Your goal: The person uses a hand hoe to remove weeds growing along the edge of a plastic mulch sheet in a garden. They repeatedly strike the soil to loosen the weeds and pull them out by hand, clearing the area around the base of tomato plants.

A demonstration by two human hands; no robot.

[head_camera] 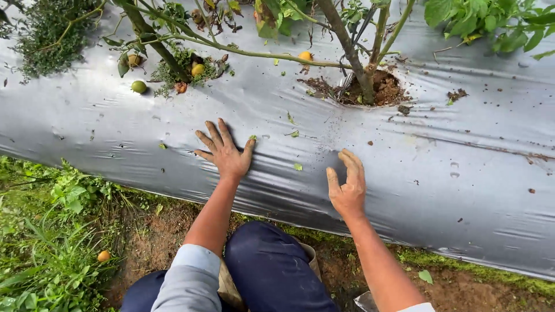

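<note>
My left hand (224, 151) lies flat with fingers spread on a silver-grey plastic mulch sheet (474, 173) that covers a raised planting bed. My right hand (347, 186) rests on the same sheet lower down, fingers slightly curled and apart, holding nothing. A plant stem (354, 58) rises from a hole of bare soil (378, 88) cut in the sheet, above and between the hands. A small yellow fruit (305, 56) hangs on a thin branch above my left hand.
A green fruit (139, 86) and a yellow one (198, 69) lie by another stem at upper left. An orange fruit (103, 255) sits in the weeds at lower left. My dark-trousered knees (272, 271) are over bare earth beside the bed. Leaf scraps dot the sheet.
</note>
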